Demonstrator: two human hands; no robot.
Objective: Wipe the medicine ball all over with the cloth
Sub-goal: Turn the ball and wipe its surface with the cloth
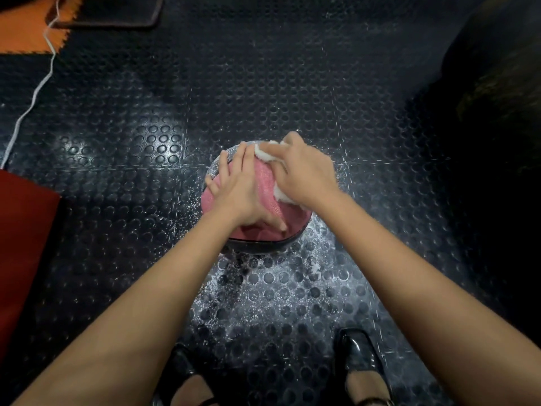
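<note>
Medicine ball [218, 168], dark and round, sits on the studded black floor [292, 68] with bare floor all around it. A pink cloth [266, 189] covers its top. The left hand [234, 186] presses flat on the cloth, fingers straight. The right hand [304, 171] has a narrow grip, holding a white wad [263, 152]. Two black shoes [360, 358] stand near. A red mat [20, 244] lies well off left.

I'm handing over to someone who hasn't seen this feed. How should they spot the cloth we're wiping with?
Start from the dark studded floor and find the medicine ball, pink on top, resting at its centre. Both hands are on it: the left hand lies flat, and the right hand grips the cloth. It is the only white, crumpled thing there, bunched under that hand.
</note>
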